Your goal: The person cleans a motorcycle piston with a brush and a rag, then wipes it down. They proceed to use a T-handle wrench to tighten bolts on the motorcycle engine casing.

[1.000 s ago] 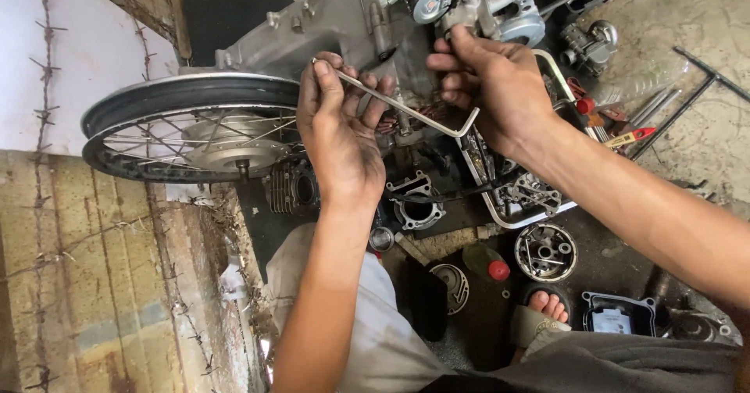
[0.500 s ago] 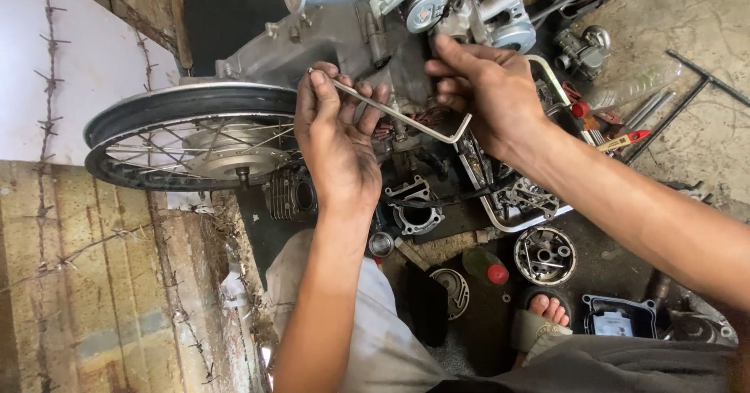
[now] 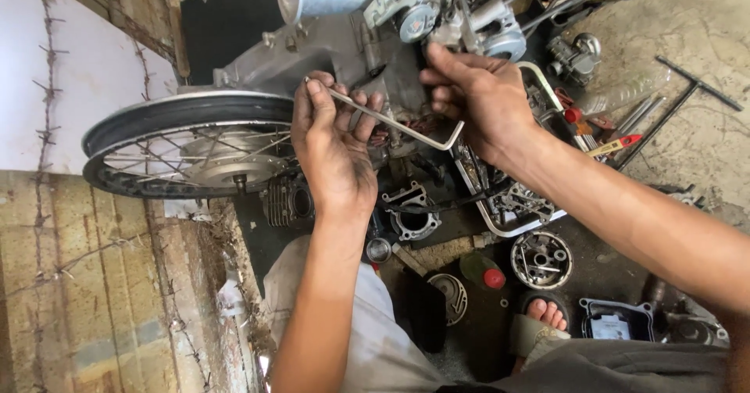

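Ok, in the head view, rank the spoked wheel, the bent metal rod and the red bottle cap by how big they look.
1. Spoked wheel, largest.
2. Bent metal rod, held in the left hand.
3. Red bottle cap, smallest.

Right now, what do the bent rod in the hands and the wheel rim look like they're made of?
The bent rod looks like bare steel: thin, grey, dull shine, held by the left hand and right hand. The wheel rim looks like polished or chromed metal, bright and reflective, with thin wire spokes. Exact alloys cannot be told.
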